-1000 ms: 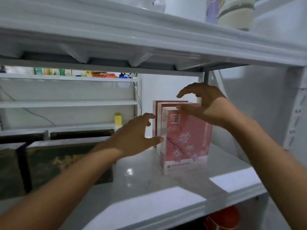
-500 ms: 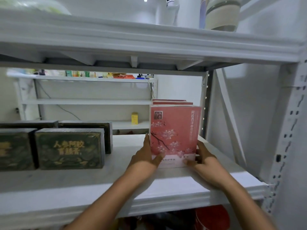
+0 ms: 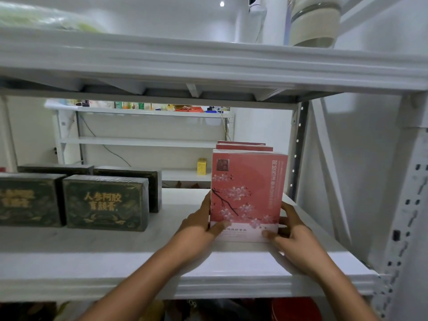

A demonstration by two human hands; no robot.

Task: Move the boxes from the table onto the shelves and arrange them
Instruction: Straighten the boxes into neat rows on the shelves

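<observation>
Two hands: your left hand point(image 3: 199, 224) and right hand point(image 3: 293, 237) clasp the lower corners of the front pink box point(image 3: 246, 195), thumbs on its face.
Pink box: upright on the white shelf point(image 3: 115, 258), right of centre frame, two more pink boxes point(image 3: 243, 146) directly behind.
Dark green boxes point(image 3: 105, 202): left of frame, same shelf, well apart.

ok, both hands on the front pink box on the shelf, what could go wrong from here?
1. The front pink box stands upright on a narrow base; the left hand and right hand grip only its lower corners, so it may tip on release.
2. Pushing it back could knock the pink boxes behind out of line.
3. It sits near the shelf front; a nudge forward could drop it.
</observation>
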